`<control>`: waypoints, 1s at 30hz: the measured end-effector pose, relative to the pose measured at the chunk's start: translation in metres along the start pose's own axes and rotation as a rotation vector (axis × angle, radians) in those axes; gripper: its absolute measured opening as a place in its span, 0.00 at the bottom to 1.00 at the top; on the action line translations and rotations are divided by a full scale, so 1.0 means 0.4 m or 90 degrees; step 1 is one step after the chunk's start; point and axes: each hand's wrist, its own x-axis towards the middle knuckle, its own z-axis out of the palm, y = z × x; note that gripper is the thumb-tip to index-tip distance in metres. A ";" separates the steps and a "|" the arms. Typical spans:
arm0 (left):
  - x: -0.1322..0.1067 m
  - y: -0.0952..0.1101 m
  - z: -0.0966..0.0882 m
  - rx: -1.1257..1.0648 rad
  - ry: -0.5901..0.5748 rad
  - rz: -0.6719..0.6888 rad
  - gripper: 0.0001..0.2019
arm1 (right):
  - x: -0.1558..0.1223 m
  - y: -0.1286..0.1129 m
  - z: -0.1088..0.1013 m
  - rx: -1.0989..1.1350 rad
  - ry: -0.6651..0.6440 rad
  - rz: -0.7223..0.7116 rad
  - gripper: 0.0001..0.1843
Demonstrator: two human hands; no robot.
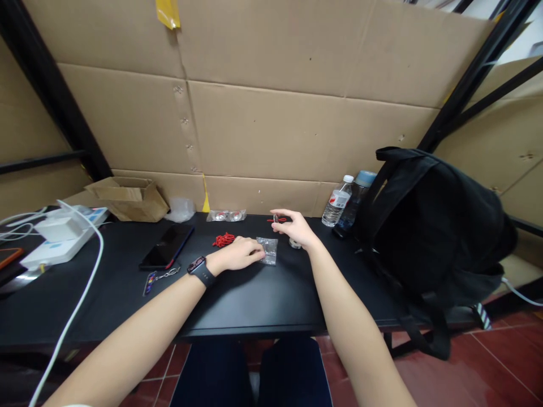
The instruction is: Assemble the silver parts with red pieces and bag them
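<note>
My left hand [241,253], with a dark watch on its wrist, rests over the table with its fingers closed at the left edge of a small clear plastic bag [270,250]. My right hand [297,227] is raised a little beyond the bag, thumb and index finger pinching a small shiny piece [275,218]. Red cord shows right behind those fingertips; whether it is joined to the piece I cannot tell. A bundle of red cord [223,240] lies just left of my left hand. Beneath my right wrist sits a small round item [294,243], partly hidden.
A clear packet with round pieces [227,215] lies at the back. To the left are a phone [167,247], a keychain [149,282], a cardboard box [131,198] and a power strip [63,243]. Bottles [337,202] and a black backpack [436,237] stand right.
</note>
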 end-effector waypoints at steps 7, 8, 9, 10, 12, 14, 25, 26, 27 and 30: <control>-0.013 -0.003 -0.014 -0.059 -0.041 0.060 0.21 | -0.002 0.016 -0.024 -0.296 -0.096 -0.037 0.27; -0.014 -0.002 -0.014 -0.050 -0.048 0.054 0.21 | -0.004 0.014 -0.027 -0.330 -0.110 -0.042 0.26; -0.015 -0.002 -0.014 -0.037 -0.056 0.043 0.20 | -0.007 0.012 -0.030 -0.352 -0.123 -0.045 0.25; -0.016 -0.001 -0.012 -0.024 -0.065 0.028 0.20 | -0.010 0.008 -0.032 -0.367 -0.138 -0.043 0.24; -0.016 0.001 -0.008 -0.002 -0.089 -0.001 0.20 | -0.016 -0.002 -0.035 -0.400 -0.178 -0.022 0.22; -0.016 0.005 -0.004 0.011 -0.108 -0.026 0.21 | -0.021 -0.010 -0.037 -0.454 -0.235 0.021 0.21; -0.011 0.026 -0.005 0.037 -0.129 -0.063 0.21 | -0.018 -0.011 -0.025 -0.598 -0.311 0.122 0.16; -0.010 0.026 -0.005 0.038 -0.132 -0.063 0.21 | -0.017 -0.008 -0.024 -0.592 -0.311 0.124 0.16; -0.010 0.026 -0.004 0.038 -0.134 -0.062 0.21 | -0.016 -0.006 -0.024 -0.584 -0.307 0.123 0.17; -0.010 0.021 -0.003 0.031 -0.132 -0.054 0.20 | -0.015 -0.004 -0.025 -0.565 -0.311 0.107 0.18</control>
